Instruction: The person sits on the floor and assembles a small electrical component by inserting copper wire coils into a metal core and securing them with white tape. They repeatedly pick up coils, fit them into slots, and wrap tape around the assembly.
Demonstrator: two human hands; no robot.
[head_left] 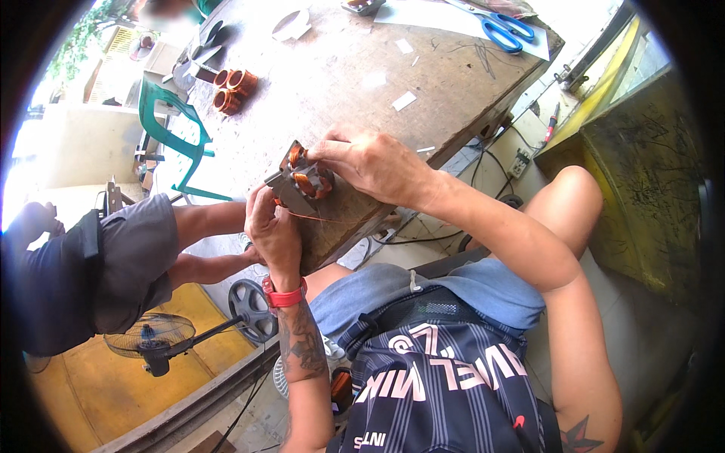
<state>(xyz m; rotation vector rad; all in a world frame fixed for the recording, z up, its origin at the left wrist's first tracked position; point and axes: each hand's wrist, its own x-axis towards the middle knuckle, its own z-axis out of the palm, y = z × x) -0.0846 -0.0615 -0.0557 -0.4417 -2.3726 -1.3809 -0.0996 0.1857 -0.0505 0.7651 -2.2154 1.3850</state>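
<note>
A small motor stator (303,198) with copper windings and grey laminated metal sits at the near edge of the wooden table (332,83). My left hand (270,226), with a red watch on its wrist, grips the stator's lower left side. My right hand (370,162) is closed at its upper right, thumb and fingers pinched beside a copper winding. What those fingertips hold, perhaps wire, is too small to make out. A thin copper wire (321,220) trails from the stator to the right, over the table edge.
Copper coils (236,89) stand at the table's left. Blue-handled scissors (507,32) lie at the far right near white paper scraps (404,100). A green chair (170,121), a person in grey shorts (140,241) and a fan (155,343) are at left. Cables (495,162) hang at right.
</note>
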